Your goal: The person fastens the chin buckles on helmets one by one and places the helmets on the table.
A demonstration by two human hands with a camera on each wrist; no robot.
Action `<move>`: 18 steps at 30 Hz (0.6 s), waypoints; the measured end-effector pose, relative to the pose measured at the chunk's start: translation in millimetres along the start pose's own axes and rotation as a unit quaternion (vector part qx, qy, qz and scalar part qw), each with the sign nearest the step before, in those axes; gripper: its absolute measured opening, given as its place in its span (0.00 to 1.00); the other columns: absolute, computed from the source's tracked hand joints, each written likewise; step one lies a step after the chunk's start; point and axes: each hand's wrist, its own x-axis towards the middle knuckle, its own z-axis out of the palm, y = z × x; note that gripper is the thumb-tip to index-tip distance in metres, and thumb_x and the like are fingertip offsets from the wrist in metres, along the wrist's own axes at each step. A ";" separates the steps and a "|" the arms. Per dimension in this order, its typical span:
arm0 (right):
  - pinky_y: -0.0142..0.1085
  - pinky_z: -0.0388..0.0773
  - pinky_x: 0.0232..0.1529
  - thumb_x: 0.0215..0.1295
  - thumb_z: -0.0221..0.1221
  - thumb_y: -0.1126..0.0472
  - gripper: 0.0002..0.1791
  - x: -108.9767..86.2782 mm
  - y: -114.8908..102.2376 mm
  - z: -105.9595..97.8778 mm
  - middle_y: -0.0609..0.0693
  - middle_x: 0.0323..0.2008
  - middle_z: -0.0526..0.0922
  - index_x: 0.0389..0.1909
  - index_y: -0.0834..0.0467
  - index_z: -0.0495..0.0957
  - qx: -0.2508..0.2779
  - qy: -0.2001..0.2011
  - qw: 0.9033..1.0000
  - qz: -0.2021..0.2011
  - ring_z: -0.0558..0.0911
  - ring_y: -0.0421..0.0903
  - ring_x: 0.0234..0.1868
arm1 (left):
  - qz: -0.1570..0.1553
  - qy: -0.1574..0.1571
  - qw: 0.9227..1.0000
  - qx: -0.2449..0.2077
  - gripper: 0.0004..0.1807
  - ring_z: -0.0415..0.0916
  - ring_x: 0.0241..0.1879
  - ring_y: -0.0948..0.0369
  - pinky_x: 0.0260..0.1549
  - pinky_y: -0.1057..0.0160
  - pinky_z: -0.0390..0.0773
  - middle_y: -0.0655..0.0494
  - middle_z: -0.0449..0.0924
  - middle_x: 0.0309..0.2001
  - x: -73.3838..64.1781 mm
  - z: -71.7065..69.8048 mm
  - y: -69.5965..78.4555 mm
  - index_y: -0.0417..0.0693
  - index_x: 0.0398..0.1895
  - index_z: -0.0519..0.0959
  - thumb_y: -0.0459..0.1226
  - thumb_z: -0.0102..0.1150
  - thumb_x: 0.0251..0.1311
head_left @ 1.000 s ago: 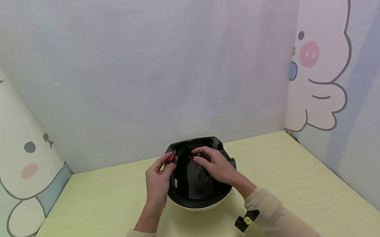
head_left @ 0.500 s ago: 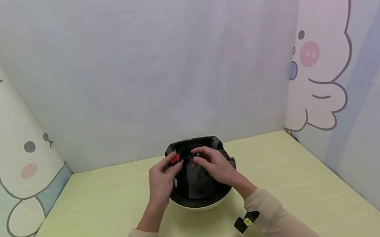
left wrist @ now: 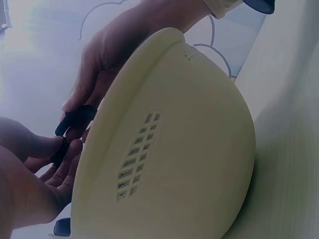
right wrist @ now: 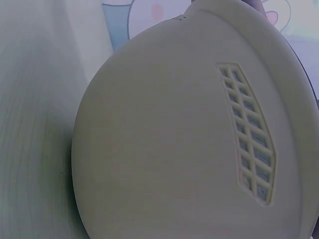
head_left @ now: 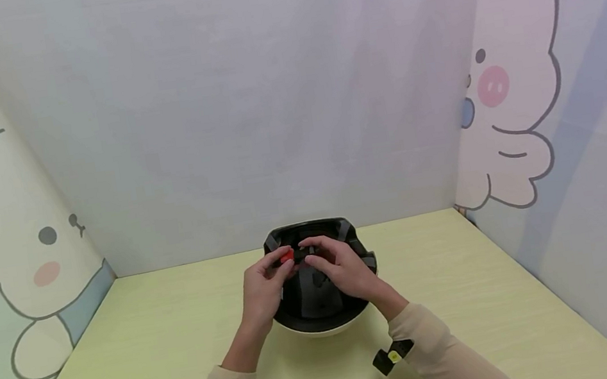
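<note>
Helmet (head_left: 319, 300), round-bottomed, could rock if nudged; left hand (head_left: 262, 286) pinches red buckle (head_left: 287, 256), right hand (head_left: 348, 270) black piece (left wrist: 77, 117).

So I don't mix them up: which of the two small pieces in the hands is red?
The red piece is the one pinched in the left hand; the right hand holds the black piece, which shows no red.

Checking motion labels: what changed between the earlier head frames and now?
The left hand, pinching the red buckle piece, moved right toward the right hand, which edged slightly left and holds a black clip. No new grip or release is visible. The upturned helmet stayed in place.
</note>
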 end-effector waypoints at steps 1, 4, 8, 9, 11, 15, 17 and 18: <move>0.36 0.77 0.43 0.76 0.55 0.61 0.19 0.1 -0.4 0.0 0.56 0.51 0.80 0.63 0.64 0.73 -0.001 0.000 1.000 -0.001 0.80 0.57 0.43 | 0.001 -0.001 1.000 0.000 0.18 0.84 0.41 0.54 0.42 0.67 0.81 0.37 0.79 0.53 -0.1 -0.2 0.0 0.32 0.57 0.79 0.29 0.63 0.65; 0.36 0.75 0.40 0.76 0.55 0.61 0.19 0.3 -1.4 -0.6 0.57 0.49 0.80 0.62 0.64 0.74 -0.009 -0.001 1.000 -0.003 0.78 0.58 0.40 | -0.002 -0.004 1.000 -0.005 0.18 0.84 0.40 0.53 0.42 0.67 0.82 0.37 0.79 0.52 0.3 -0.9 -0.1 0.31 0.57 0.79 0.29 0.62 0.66; 0.35 0.72 0.35 0.75 0.55 0.62 0.18 0.1 -3.2 -1.5 0.55 0.44 0.80 0.62 0.64 0.74 -0.024 -0.002 1.000 -0.006 0.76 0.58 0.35 | -0.011 -0.008 1.000 -0.011 0.18 0.85 0.39 0.55 0.43 0.66 0.82 0.37 0.81 0.49 0.9 -2.8 0.2 0.31 0.58 0.79 0.29 0.61 0.66; 0.35 0.71 0.34 0.75 0.56 0.62 0.18 0.1 -3.2 -1.6 0.54 0.43 0.80 0.62 0.64 0.74 -0.028 -0.004 1.000 -0.006 0.76 0.57 0.34 | -0.013 -0.009 1.000 -0.011 0.18 0.85 0.38 0.56 0.44 0.66 0.82 0.37 0.81 0.48 0.9 -3.2 0.3 0.31 0.58 0.78 0.29 0.61 0.67; 0.35 0.71 0.33 0.75 0.56 0.63 0.18 0.0 -3.0 -1.8 0.53 0.42 0.80 0.61 0.64 0.74 -0.033 -0.010 0.999 -0.008 0.75 0.56 0.32 | -0.018 -0.011 1.000 -0.016 0.18 0.85 0.38 0.57 0.44 0.65 0.81 0.38 0.81 0.48 0.1 -3.9 1.2 0.31 0.59 0.78 0.29 0.60 0.67; 0.35 0.71 0.32 0.75 0.56 0.63 0.17 -0.3 -0.7 -1.2 0.53 0.42 0.81 0.61 0.62 0.75 -0.039 -0.022 0.999 -0.013 0.75 0.55 0.31 | -0.025 -0.018 0.999 -0.031 0.18 0.85 0.40 0.57 0.45 0.65 0.81 0.38 0.79 0.52 -0.9 -3.6 2.5 0.31 0.59 0.78 0.28 0.59 0.67; 0.34 0.72 0.33 0.75 0.55 0.63 0.17 -0.7 -0.3 -1.0 0.54 0.42 0.81 0.61 0.61 0.75 -0.039 -0.025 0.999 -0.014 0.76 0.57 0.33 | -0.023 -0.020 0.999 -0.035 0.18 0.85 0.40 0.55 0.45 0.64 0.81 0.38 0.79 0.53 -1.2 -2.7 2.9 0.31 0.59 0.78 0.28 0.60 0.67; 0.34 0.72 0.34 0.75 0.55 0.63 0.17 -0.7 -0.1 -0.9 0.54 0.42 0.81 0.61 0.61 0.75 -0.038 -0.026 0.999 -0.013 0.77 0.57 0.34 | -0.022 -0.021 0.999 -0.035 0.18 0.85 0.40 0.55 0.45 0.64 0.81 0.37 0.79 0.53 -1.4 -2.3 2.8 0.31 0.59 0.78 0.28 0.61 0.66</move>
